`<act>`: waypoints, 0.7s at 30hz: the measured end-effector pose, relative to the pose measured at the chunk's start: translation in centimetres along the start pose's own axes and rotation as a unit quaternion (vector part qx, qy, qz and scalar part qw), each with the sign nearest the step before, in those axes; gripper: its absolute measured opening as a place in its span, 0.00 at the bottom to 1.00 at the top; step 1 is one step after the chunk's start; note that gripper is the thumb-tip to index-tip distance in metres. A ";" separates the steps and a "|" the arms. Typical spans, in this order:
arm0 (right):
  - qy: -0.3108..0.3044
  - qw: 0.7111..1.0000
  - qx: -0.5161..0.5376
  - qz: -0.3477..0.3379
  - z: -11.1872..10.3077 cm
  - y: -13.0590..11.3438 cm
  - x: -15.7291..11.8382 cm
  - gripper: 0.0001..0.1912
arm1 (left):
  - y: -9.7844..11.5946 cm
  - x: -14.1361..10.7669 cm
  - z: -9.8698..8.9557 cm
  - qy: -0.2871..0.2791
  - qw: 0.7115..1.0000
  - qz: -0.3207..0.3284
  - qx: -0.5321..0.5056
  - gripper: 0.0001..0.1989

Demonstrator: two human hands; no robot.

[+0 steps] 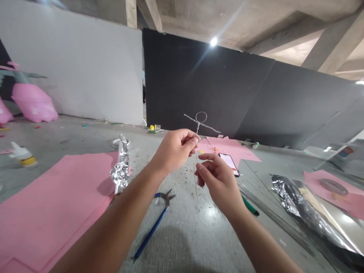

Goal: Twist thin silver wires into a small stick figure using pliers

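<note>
My left hand (179,148) pinches a thin wire figure (198,127) between thumb and fingers. The figure has a round loop on top, two twisted side arms and a twisted stem. Loose wire ends hang below the grip. My right hand (217,174) is beside those ends, fingers loosely curled and thumb apart from the index finger. Whether its fingertips touch the wire is unclear. On the table under my left forearm lie blue-handled pliers (155,225), jaws apart.
Left are pink sheets (71,189), crumpled foil (121,172) and a glue bottle (22,154). Right are a phone (229,163), long loose wires (273,216), a green handle (250,206) and a foil roll (301,204). A black panel (193,83) stands behind.
</note>
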State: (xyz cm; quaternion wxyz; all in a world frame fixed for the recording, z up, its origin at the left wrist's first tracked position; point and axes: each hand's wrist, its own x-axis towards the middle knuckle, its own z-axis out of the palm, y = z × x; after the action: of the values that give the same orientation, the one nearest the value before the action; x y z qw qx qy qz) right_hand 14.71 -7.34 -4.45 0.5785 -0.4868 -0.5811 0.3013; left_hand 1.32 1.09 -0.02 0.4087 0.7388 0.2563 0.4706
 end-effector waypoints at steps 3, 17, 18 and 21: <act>-0.048 0.997 0.042 -0.041 -0.3 0.5 0.2 0.11 | 0.0 0.1 0.0 0.013 1.000 -0.008 0.013 0.06; 0.004 0.826 -0.362 -0.433 -1.5 1.5 0.4 0.11 | 0.1 0.1 0.4 0.010 1.000 -0.014 0.002 0.07; 0.005 0.812 -0.377 -0.446 -1.6 1.6 0.4 0.12 | 0.1 0.1 0.4 0.008 1.000 -0.014 0.004 0.06; 0.004 0.779 -0.403 -0.480 -1.9 1.8 0.4 0.12 | 0.0 0.2 0.4 0.011 1.000 -0.014 0.002 0.06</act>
State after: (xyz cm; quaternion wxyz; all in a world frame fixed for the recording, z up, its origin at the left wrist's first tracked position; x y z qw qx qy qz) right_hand 16.96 -6.77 -5.71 0.4018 -0.3345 -0.8055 -0.2789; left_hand 1.79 1.09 -0.06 0.4108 0.7307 0.2721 0.4725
